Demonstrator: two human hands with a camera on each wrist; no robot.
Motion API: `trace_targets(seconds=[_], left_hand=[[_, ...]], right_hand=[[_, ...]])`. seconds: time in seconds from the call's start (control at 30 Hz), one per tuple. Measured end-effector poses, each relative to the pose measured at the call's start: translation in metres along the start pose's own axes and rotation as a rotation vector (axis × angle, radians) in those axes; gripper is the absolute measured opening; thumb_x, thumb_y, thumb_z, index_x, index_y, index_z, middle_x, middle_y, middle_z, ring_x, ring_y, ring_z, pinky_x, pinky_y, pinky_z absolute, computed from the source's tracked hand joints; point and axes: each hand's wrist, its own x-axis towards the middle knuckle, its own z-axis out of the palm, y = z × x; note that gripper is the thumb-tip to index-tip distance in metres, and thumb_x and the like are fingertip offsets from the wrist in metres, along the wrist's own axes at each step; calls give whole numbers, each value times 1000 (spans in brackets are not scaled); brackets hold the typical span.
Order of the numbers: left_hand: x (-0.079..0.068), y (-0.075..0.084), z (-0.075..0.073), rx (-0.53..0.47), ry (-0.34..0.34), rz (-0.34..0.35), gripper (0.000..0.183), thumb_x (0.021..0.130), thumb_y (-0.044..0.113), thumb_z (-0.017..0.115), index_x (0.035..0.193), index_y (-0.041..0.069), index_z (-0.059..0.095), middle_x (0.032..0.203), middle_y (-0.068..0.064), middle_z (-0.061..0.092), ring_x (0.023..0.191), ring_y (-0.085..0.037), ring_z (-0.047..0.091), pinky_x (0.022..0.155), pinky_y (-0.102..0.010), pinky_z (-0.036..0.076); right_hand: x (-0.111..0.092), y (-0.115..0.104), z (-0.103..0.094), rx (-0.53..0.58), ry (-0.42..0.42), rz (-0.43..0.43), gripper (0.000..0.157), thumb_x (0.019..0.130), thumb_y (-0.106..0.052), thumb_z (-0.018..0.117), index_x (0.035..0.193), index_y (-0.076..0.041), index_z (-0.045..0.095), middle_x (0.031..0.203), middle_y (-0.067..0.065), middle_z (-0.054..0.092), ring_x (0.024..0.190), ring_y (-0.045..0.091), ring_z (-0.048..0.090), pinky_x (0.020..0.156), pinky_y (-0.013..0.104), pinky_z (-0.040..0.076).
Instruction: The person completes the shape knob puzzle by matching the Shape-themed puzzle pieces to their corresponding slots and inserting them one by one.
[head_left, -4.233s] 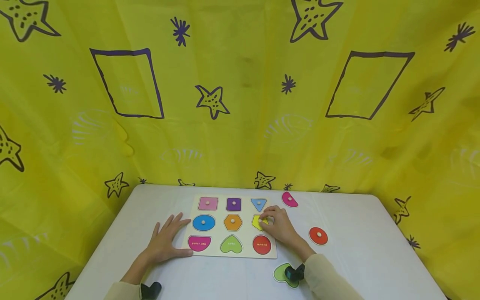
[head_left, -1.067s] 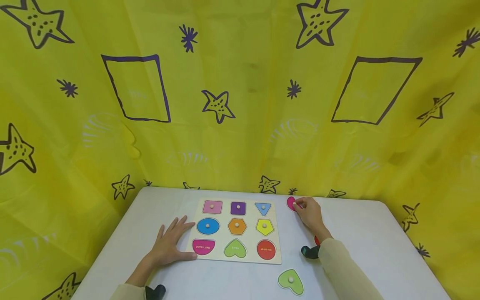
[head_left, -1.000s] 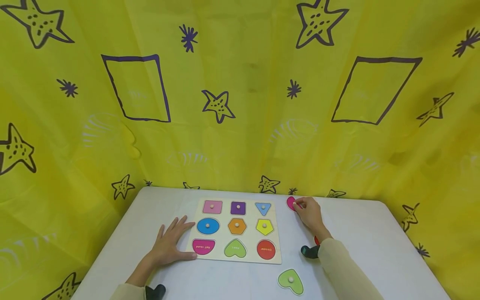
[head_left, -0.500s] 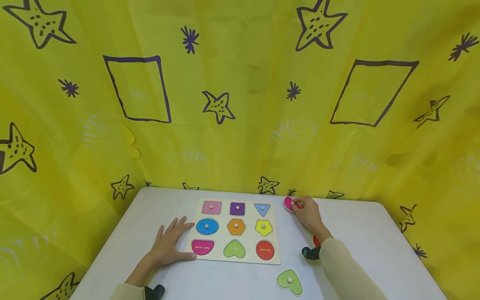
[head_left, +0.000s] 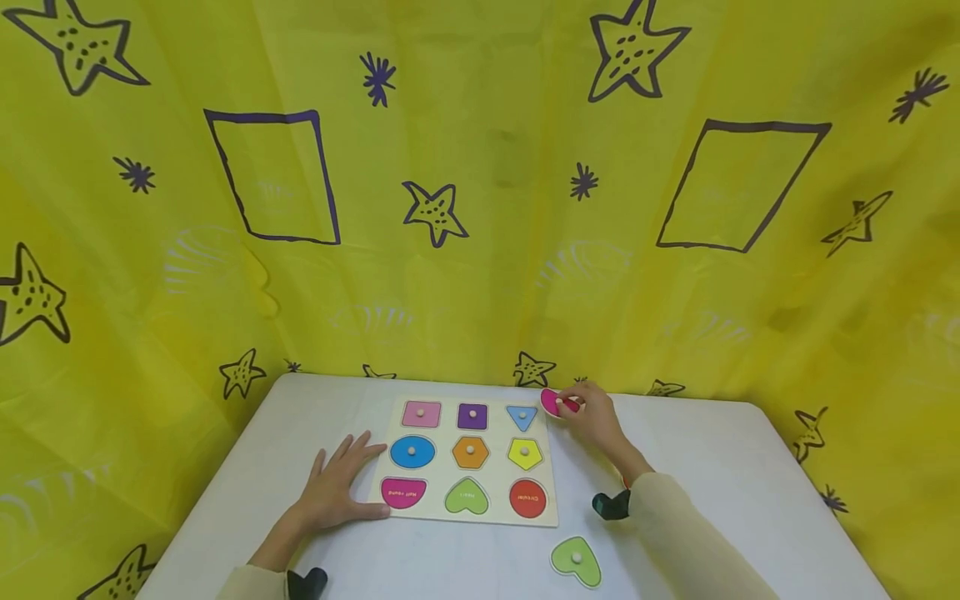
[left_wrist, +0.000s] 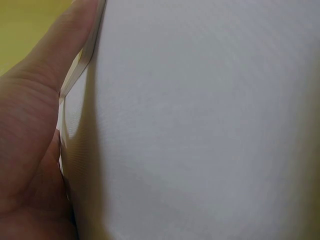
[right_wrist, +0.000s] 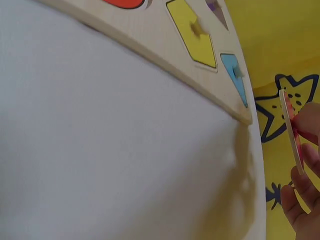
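Our spread left hand [head_left: 330, 492] touches the board [head_left: 497, 500], likely steadying it; beside the board's far-right corner, our right hand [head_left: 592, 417] pinches the half-round piece [head_left: 549, 401], its knob [head_left: 558, 402] presumably aiding control.

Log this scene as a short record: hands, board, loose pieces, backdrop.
Left hand: left hand, fingers spread, touching the left edge of the puzzle board
Right hand: right hand, pinching the magenta half-round piece, raised off the table
Pieces in board: pink rectangle, purple square, light-blue triangle, blue oval, orange hexagon, yellow pentagon
Unfilled slots: half-round slot, heart slot, circular slot
Loose on table: green heart piece
Backdrop: yellow curtain with starfish drawings
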Motion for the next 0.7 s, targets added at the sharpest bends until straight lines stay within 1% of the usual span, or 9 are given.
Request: trace_targets(seconds=[0.17, 0.37, 0.57, 0.7], left_hand=[[-2, 6, -6, -3, -19, 0, 102, 64, 70, 84, 148, 19, 54, 161, -22, 37, 150, -50, 20, 115, -78, 0], [-1, 11, -13, 17, -71, -35, 101, 67, 65, 85, 151, 20, 51, 164, -19, 33, 153, -48, 17, 116, -76, -3], [-1, 11, -13, 40, -79, -41, 101, 68, 65, 85, 152, 21, 50, 165, -18, 33, 153, -48, 17, 115, -76, -2], [-1, 12, -14, 39, -80, -46, 101, 67, 65, 85, 151, 20, 51, 165, -19, 33, 153, -48, 16, 116, -76, -2]], right_hand=[[3, -20, 8, 8, -3, -55, 15, 91, -12, 78, 104, -3, 78, 111, 16, 66, 98, 30, 59, 82, 39, 53], [3, -45, 20, 58, -29, -110, 11, 91, -11, 78, 102, -7, 79, 115, 13, 67, 104, 28, 59, 86, 41, 55], [1, -69, 34, 109, -59, -172, 8, 90, -10, 79, 99, -11, 79, 113, 7, 67, 105, 25, 59, 83, 39, 57], [-1, -82, 45, 144, -77, -232, 7, 90, -7, 79, 96, -11, 79, 111, 6, 67, 102, 24, 59, 82, 43, 58]])
